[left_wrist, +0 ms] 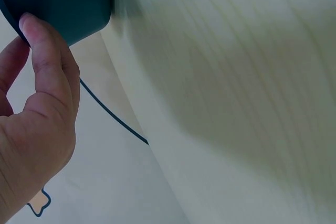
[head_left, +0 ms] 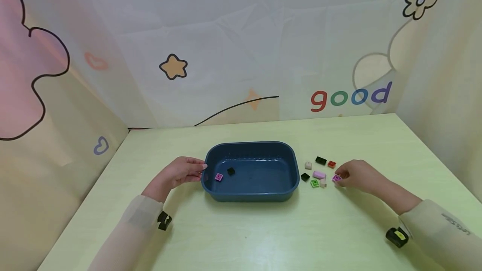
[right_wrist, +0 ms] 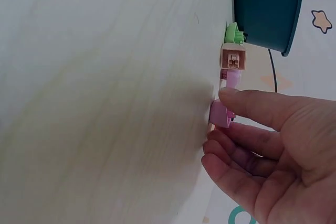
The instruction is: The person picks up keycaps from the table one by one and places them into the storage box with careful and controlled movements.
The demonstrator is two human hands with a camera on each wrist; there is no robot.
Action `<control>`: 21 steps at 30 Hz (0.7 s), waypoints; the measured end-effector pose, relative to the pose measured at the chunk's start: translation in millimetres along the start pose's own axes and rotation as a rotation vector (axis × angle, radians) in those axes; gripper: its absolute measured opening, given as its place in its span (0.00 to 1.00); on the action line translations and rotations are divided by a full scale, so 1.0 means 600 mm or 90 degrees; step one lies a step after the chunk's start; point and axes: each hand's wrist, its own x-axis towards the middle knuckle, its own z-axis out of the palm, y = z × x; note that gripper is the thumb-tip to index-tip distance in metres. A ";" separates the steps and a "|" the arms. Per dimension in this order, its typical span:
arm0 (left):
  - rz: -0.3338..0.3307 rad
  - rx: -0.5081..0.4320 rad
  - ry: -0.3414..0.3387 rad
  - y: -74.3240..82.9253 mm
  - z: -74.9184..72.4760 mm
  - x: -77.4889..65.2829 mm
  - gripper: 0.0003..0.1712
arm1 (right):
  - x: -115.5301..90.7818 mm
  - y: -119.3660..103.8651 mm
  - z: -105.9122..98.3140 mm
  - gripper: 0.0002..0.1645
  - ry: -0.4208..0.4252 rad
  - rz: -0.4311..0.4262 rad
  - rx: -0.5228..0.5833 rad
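Note:
In the head view a dark blue plastic tub stands at mid-table. My left hand pinches the tub's left rim between thumb and fingers, as the left wrist view also shows. Inside the tub lie a purple keycap and a black keycap. To its right, my right hand pinches a purple keycap between thumb and forefinger, low at the table. Beside that hand lie several loose keycaps, among them a green keycap, a long pink keycap and a red keycap.
Two black keycaps and two whitish keycaps belong to the loose group right of the tub. The light table meets a printed cloth backdrop behind and at both sides. Each wrist bears a small black camera.

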 end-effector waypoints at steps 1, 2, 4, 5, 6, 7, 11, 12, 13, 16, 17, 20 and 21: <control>0.001 0.001 0.000 0.000 0.000 0.000 0.24 | 0.001 -0.001 0.000 0.13 0.001 -0.001 -0.001; 0.002 0.002 0.000 0.000 -0.001 0.000 0.24 | 0.002 -0.001 0.000 0.12 0.002 -0.003 -0.001; 0.003 0.003 -0.001 0.001 -0.001 0.000 0.24 | 0.004 -0.002 -0.001 0.11 0.002 -0.004 0.000; 0.004 0.003 -0.002 0.001 -0.002 0.000 0.24 | 0.005 -0.003 -0.002 0.11 0.001 -0.005 -0.001; 0.005 0.003 -0.002 0.001 -0.002 -0.001 0.25 | 0.005 -0.003 -0.003 0.11 0.000 -0.005 -0.001; 0.006 0.002 -0.002 0.001 -0.003 -0.001 0.25 | 0.006 -0.004 -0.004 0.11 0.000 -0.005 -0.001; 0.009 -0.002 -0.003 0.002 -0.004 -0.003 0.24 | 0.008 -0.006 -0.006 0.10 -0.004 -0.008 -0.005; 0.010 -0.003 -0.004 0.002 -0.004 -0.003 0.24 | 0.009 -0.007 -0.007 0.10 -0.004 -0.008 -0.005; 0.010 -0.004 -0.003 0.002 -0.004 -0.003 0.24 | 0.009 -0.007 -0.007 0.10 -0.004 -0.008 -0.005; 0.009 -0.007 -0.001 0.001 -0.003 -0.004 0.24 | 0.009 -0.009 -0.009 0.10 -0.003 -0.004 -0.004; 0.008 -0.007 0.000 0.000 -0.003 -0.003 0.24 | 0.009 -0.009 -0.009 0.10 -0.004 -0.001 -0.004; 0.004 -0.005 0.004 0.000 -0.001 -0.003 0.24 | 0.008 -0.009 -0.010 0.10 -0.005 0.005 0.000; 0.003 -0.004 0.005 0.000 -0.001 -0.004 0.25 | 0.008 -0.009 -0.011 0.10 -0.006 0.007 0.001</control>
